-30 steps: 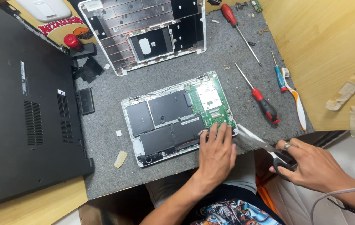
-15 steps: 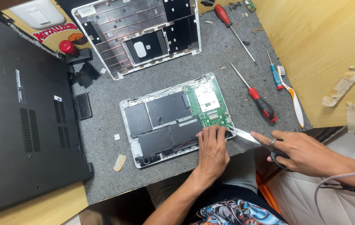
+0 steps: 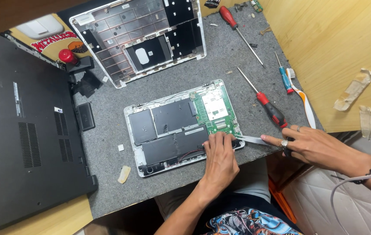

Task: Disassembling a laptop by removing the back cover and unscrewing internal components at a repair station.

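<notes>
A small opened laptop lies in the middle of the grey mat, showing black battery cells and a green circuit board. My left hand rests fingers-down on its near right corner, over the battery's edge. My right hand comes in from the right and grips a tool that looks like scissors, with black handles. The metal blades point left and reach the laptop's right corner beside my left fingertips.
A removed white bottom cover lies at the back. A large black laptop fills the left side. Two red-handled screwdrivers, a blue screwdriver and a toothbrush lie on the right of the mat.
My right hand has moved left with the scissors, bringing the blades up to the laptop's right corner. My left hand has stayed on the laptop's near edge.
</notes>
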